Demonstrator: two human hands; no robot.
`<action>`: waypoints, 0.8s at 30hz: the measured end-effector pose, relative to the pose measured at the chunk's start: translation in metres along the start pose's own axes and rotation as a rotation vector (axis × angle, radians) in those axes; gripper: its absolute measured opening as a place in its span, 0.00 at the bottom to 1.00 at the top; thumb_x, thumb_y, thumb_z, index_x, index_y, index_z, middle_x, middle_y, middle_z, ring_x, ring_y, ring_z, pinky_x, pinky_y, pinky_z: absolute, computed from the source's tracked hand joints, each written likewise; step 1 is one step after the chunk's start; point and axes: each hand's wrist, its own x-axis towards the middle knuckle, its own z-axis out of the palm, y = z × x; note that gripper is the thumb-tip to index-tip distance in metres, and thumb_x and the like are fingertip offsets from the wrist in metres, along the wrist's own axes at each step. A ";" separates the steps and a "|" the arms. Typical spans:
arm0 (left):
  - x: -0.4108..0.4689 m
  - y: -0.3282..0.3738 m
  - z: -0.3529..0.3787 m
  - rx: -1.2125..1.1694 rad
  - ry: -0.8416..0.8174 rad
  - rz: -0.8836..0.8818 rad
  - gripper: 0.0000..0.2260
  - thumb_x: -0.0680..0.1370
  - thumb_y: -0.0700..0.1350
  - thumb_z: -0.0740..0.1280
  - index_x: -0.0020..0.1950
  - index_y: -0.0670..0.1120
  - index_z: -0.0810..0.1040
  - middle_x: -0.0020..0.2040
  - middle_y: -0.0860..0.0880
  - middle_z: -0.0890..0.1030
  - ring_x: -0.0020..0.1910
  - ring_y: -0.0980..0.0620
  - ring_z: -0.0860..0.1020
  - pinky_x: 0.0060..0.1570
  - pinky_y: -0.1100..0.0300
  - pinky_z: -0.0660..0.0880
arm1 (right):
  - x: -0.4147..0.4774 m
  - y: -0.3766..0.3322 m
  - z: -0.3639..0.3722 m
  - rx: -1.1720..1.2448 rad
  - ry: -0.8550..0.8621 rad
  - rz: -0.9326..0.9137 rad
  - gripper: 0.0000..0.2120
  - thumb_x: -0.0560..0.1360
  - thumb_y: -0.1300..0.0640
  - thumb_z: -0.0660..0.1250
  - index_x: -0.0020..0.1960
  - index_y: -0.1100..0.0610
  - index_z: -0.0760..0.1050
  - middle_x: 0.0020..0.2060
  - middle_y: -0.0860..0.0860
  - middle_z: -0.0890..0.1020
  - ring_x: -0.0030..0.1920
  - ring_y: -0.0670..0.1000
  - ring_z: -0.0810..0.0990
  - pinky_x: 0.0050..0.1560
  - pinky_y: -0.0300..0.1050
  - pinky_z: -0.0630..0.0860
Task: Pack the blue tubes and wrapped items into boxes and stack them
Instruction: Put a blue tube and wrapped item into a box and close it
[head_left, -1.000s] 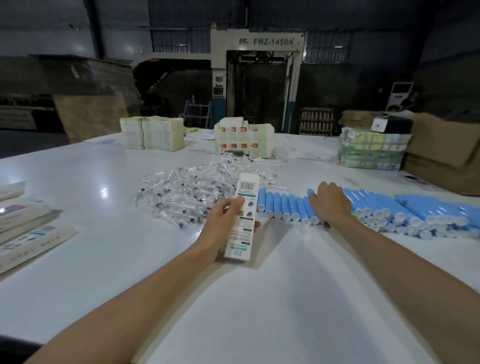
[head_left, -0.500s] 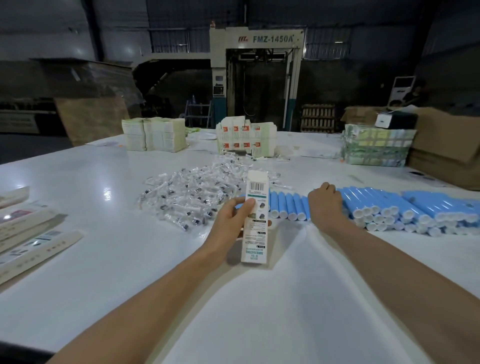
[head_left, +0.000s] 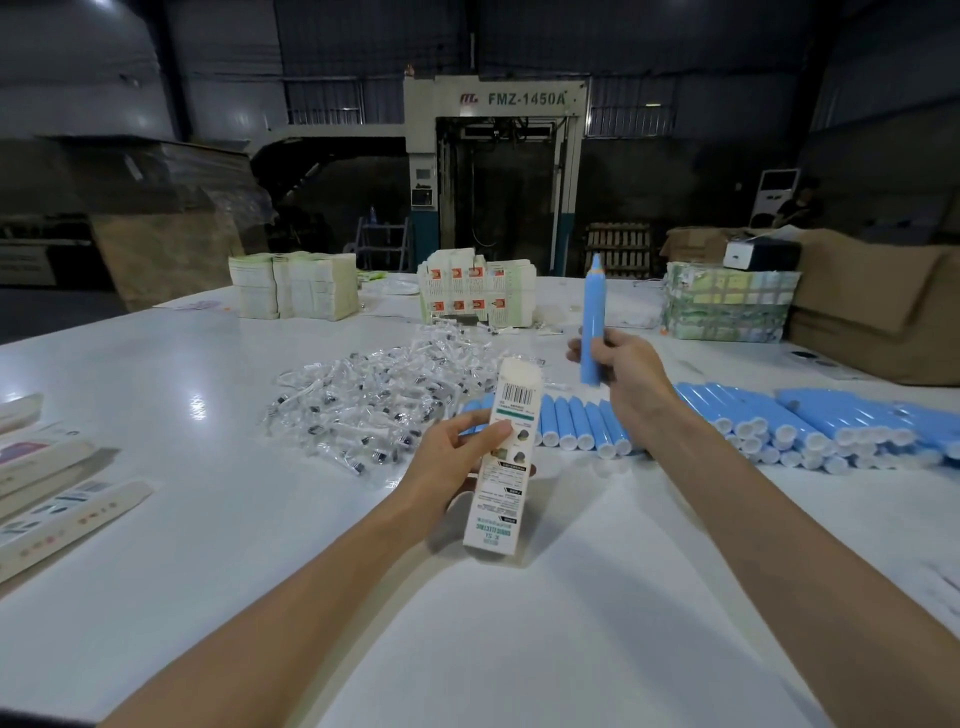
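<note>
As right hand (head_left: 626, 382) holds blue tube (head_left: 593, 306), wrapped items (head_left: 363, 410) heap behind box (head_left: 500, 488).

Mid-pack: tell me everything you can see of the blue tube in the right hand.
The blue tube is a smooth light-blue cylinder, plastic by its look, narrowing to a cone at its top. It stands nearly upright, cone up, held clear above the row of tubes lying on the white table. The right hand grips its lower half; the bottom end shows below the grip. Nothing else touches it: the white box in the left hand is apart from it.
</note>
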 end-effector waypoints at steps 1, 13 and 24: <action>-0.001 0.000 0.000 0.007 -0.002 0.001 0.16 0.83 0.48 0.72 0.70 0.47 0.80 0.59 0.41 0.88 0.55 0.35 0.88 0.58 0.38 0.84 | -0.003 -0.008 0.005 0.094 -0.054 -0.034 0.11 0.85 0.65 0.61 0.66 0.66 0.76 0.51 0.55 0.85 0.54 0.53 0.84 0.57 0.44 0.79; -0.009 0.004 -0.001 0.081 -0.004 0.035 0.13 0.84 0.50 0.72 0.67 0.49 0.83 0.58 0.42 0.88 0.54 0.37 0.88 0.50 0.48 0.85 | -0.007 -0.006 0.027 -0.280 -0.183 -0.147 0.49 0.78 0.63 0.72 0.82 0.38 0.42 0.67 0.55 0.73 0.57 0.57 0.85 0.48 0.45 0.85; -0.007 0.007 0.002 0.133 0.059 0.035 0.15 0.85 0.51 0.70 0.72 0.52 0.80 0.60 0.43 0.88 0.58 0.37 0.87 0.61 0.39 0.83 | -0.001 0.004 0.030 -0.401 -0.293 -0.143 0.13 0.78 0.51 0.73 0.58 0.47 0.72 0.48 0.51 0.87 0.49 0.48 0.83 0.48 0.45 0.75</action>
